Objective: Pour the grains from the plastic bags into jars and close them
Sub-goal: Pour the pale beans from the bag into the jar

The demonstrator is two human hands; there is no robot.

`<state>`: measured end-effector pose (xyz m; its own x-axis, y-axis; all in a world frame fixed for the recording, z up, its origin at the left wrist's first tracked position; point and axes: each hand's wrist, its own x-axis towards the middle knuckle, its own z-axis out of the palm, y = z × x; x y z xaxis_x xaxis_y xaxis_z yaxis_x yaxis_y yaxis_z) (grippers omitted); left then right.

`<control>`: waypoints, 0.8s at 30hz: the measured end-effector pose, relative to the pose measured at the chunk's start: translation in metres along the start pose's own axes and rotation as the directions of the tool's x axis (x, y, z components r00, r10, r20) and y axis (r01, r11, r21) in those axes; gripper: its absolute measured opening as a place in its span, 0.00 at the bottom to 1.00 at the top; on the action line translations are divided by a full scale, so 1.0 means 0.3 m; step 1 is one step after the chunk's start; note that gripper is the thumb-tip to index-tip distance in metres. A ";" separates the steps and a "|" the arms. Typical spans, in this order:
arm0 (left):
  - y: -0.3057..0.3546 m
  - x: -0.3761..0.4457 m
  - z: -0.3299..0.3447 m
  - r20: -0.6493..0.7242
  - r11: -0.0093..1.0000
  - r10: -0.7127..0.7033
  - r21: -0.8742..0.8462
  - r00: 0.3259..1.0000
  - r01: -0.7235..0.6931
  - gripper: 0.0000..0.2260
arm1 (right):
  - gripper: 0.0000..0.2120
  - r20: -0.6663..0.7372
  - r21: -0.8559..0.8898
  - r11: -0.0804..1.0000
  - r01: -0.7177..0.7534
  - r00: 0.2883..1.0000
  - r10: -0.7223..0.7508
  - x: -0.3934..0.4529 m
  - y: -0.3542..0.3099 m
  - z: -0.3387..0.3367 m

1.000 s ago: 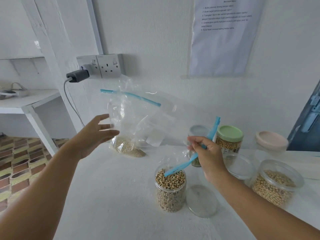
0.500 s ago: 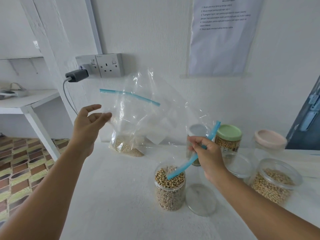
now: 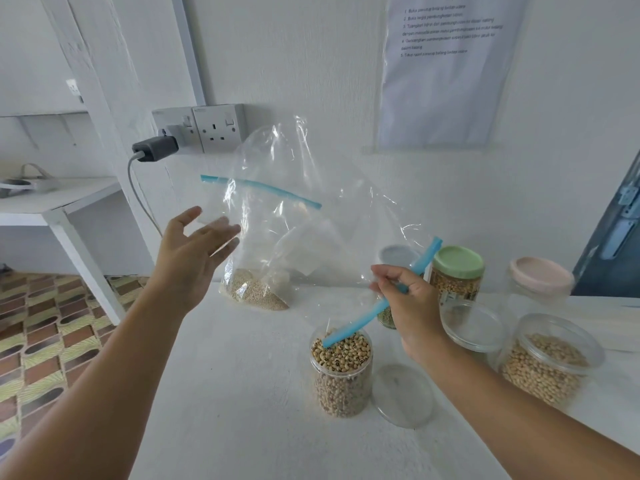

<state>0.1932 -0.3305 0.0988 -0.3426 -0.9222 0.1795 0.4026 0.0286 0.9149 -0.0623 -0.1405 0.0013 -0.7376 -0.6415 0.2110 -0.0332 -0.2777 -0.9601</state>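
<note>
From the head camera, our right hand (image 3: 414,306) has its fingers (image 3: 388,275) pinched on the blue zip strip of an empty clear bag (image 3: 329,209), which is held up above the open jar of beans (image 3: 341,372). The strip's lower end dips at the jar's mouth. Our left hand (image 3: 194,258) hovers to the left, fingers spread, holding nothing. A clear lid (image 3: 403,394) lies on the surface (image 3: 225,393) just right of that jar. Farther back, a second bag with grain (image 3: 256,296) leans by the wall. On the right stand a green-lidded jar (image 3: 457,275), a pink-lidded jar (image 3: 540,278) and another open jar of grain (image 3: 550,358).
</note>
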 end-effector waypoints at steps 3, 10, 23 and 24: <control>-0.031 -0.007 0.002 -0.045 1.000 0.026 0.012 0.999 -0.025 0.35 | 0.12 0.047 -0.046 0.999 0.021 0.999 -0.019 -0.006 0.000 -0.010; -0.044 -0.021 0.060 -0.097 0.999 0.042 0.001 0.994 -0.042 0.33 | 0.17 0.231 -0.188 0.973 0.138 0.969 -0.093 -0.025 0.007 0.008; -0.307 -0.147 0.098 0.114 0.876 -0.458 0.230 0.882 0.425 0.30 | 0.13 0.245 -0.193 0.953 0.233 0.952 -0.183 -0.018 0.024 0.009; -0.312 -0.150 0.114 0.102 0.899 -0.411 0.212 0.906 0.384 0.32 | 0.13 0.252 -0.184 0.954 0.236 0.950 -0.186 -0.017 0.026 0.010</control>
<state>0.1418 -0.2783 0.0173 -0.5623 -0.8078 -0.1769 0.0499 -0.2467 0.9678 -0.0567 -0.1415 -0.0069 -0.5239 -0.7379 0.4255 -0.3302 -0.2845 -0.9000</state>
